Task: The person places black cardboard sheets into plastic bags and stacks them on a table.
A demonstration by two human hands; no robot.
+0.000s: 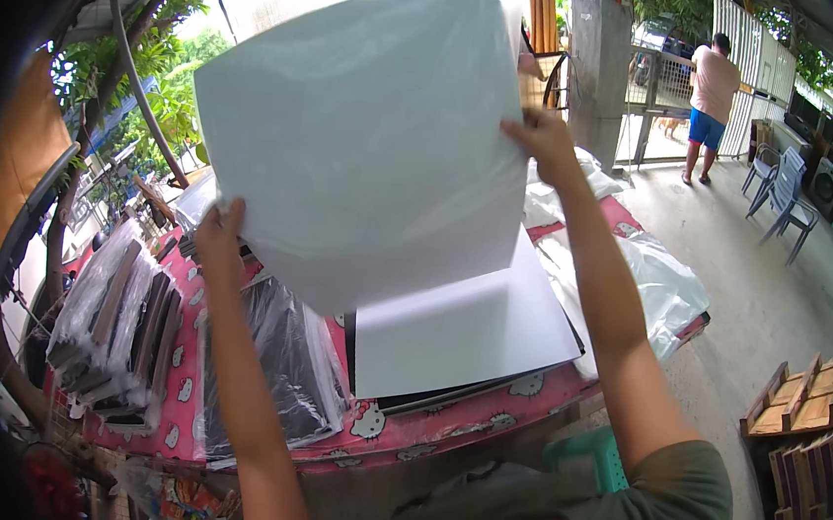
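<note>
A large pale sheet point(367, 147) is held up in front of me, tilted above the table. My left hand point(220, 233) grips its lower left edge, thumb toward me. Up at the right edge, my right hand point(548, 145) pinches it, thumb on the near face. Behind and below the sheet lies a white board point(469, 339) on top of a dark-edged stack. To its left rests a dark flat piece in clear plastic point(273, 366). The fingers behind the sheet are hidden.
Plastic-wrapped frames point(119, 323) stand in a row at the table's left. The pink patterned tablecloth point(372, 425) shows along the near edge. Clear plastic bags point(657, 286) lie at the right. A green stool point(593, 454), wooden crates point(817, 434), chairs point(784, 193) and a person point(711, 103) are beyond.
</note>
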